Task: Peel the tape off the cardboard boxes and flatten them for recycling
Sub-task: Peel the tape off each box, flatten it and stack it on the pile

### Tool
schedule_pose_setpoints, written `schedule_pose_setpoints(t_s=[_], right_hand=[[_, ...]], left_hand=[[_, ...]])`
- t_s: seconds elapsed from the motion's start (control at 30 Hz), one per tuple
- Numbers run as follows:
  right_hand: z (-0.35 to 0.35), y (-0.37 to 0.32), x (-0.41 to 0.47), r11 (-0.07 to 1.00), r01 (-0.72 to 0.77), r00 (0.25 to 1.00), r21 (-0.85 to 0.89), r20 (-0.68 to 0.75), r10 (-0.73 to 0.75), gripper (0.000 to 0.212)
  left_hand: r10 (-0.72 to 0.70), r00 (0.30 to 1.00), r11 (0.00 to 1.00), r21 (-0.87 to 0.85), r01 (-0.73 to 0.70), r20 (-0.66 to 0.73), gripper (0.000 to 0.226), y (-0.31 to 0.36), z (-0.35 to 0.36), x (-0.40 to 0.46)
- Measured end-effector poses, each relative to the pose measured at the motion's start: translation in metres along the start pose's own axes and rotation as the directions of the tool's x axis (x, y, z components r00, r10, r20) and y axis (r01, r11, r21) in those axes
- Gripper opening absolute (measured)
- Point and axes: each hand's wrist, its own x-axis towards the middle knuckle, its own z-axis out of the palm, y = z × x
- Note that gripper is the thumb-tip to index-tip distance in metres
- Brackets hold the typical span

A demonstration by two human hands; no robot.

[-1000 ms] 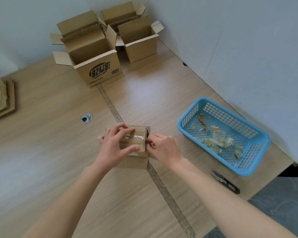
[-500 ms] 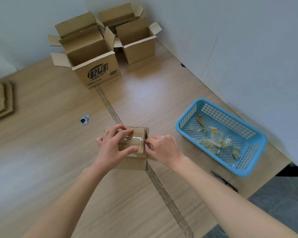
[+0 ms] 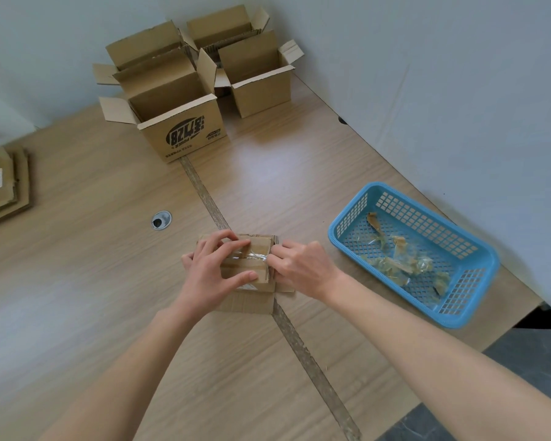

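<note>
Tape-peeling step was underway: left hand (image 3: 209,275) gripped the small box (image 3: 252,272) at mid-table, fingers curled over its top. Right hand (image 3: 299,265) pinched the clear tape (image 3: 252,256) at the box's right edge. Next likely a pull rightward; the blue basket (image 3: 468,313) sat near that side, open table (image 3: 77,281) to the left.

Matt cardboard box (image 3: 252,275), glossy clear tape (image 3: 254,256) (crinkled), wood-grain table (image 3: 77,281).

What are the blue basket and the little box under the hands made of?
The blue basket looks like moulded plastic: uniform colour, smooth rim, grid of holes in its walls. The small box looks like plain brown corrugated cardboard, matte, with layered flap edges showing. The strip across its top seems to be clear glossy tape, since it glints.
</note>
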Motion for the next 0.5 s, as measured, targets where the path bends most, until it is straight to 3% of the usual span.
schedule_pose_setpoints(t_s=[0.07, 0.13, 0.2, 0.27, 0.37, 0.5], right_hand=[[0.0, 0.003, 0.0, 0.999, -0.024, 1.0, 0.029, 0.005, 0.024, 0.022], [0.006, 0.0, -0.005, 0.981, -0.136, 0.989, 0.142, -0.045, 0.143, 0.019], [0.01, -0.002, -0.011, 0.863, -0.317, 0.941, 0.392, 0.02, 0.337, 0.004], [0.015, -0.002, -0.019, 0.699, -0.464, 0.878, 0.545, 0.174, 0.447, 0.02], [0.018, -0.007, -0.023, 0.719, -0.49, 0.869, 0.493, 0.214, 0.445, 0.036], [0.02, -0.011, -0.016, 0.798, -0.453, 0.89, 0.397, 0.15, 0.43, 0.023]], left_hand=[[-0.009, 1.0, 1.0, -0.009, 0.009, -0.005, 0.066, 0.001, 0.001, -0.001], [-0.002, 1.0, 1.0, -0.017, 0.002, -0.005, 0.066, 0.002, 0.003, -0.001], [0.007, 1.0, 0.999, -0.033, -0.007, -0.008, 0.067, 0.001, 0.004, 0.0], [0.012, 1.0, 0.999, -0.048, -0.013, -0.014, 0.068, 0.001, 0.004, 0.001], [0.003, 1.0, 0.999, -0.032, -0.004, -0.014, 0.068, 0.001, 0.004, 0.002], [-0.009, 1.0, 1.0, -0.015, 0.008, -0.007, 0.067, 0.001, 0.004, 0.0]])
